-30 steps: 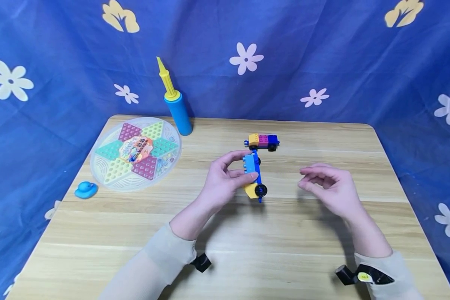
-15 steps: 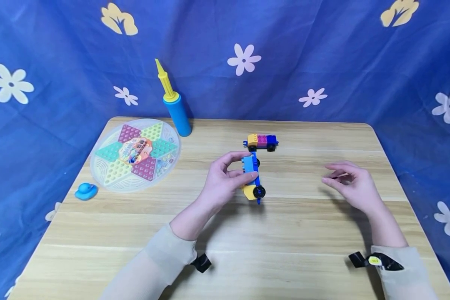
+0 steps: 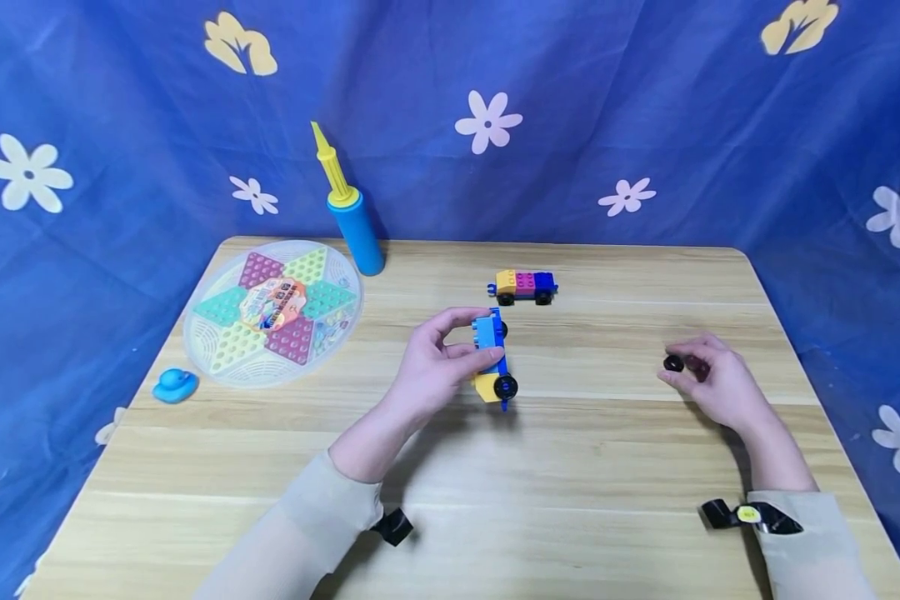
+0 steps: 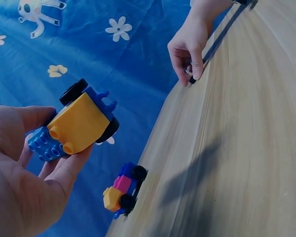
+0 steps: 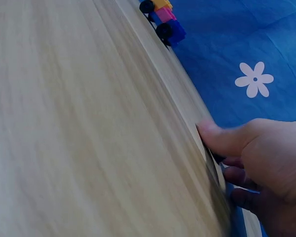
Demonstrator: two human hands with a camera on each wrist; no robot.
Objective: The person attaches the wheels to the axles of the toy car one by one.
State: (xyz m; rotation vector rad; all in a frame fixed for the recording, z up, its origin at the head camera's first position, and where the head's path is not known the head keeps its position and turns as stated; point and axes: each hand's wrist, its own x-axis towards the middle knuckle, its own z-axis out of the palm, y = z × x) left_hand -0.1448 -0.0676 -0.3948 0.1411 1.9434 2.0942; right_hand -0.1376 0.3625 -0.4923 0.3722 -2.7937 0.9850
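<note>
My left hand (image 3: 438,358) grips a toy car (image 3: 487,354), tilted on its side above the table, thumb on one side and fingers on the other. Light blue and yellow blocks sit on its dark blue wheeled base; the yellow block (image 4: 80,123) faces the left wrist view. Over on the right, my right hand (image 3: 720,379) pinches a small round black piece (image 3: 673,363), which looks like a toy wheel, close to the tabletop. In the right wrist view the fingers mostly hide this piece. A second toy car (image 3: 525,286), yellow, pink and blue, stands on its wheels behind the left hand.
To the left lies a round Chinese checkers board (image 3: 195,333) with a coloured star. A blue rubber duck (image 3: 175,385) sits near the left edge. Behind the board stands a blue and yellow hand pump (image 3: 357,229). Blue flowered cloth (image 3: 420,167) surrounds the wooden table (image 3: 570,483).
My right hand has moved to the right and turned slightly, and the black piece now shows between its fingertips. My left hand has shifted a little left with the toy car.
</note>
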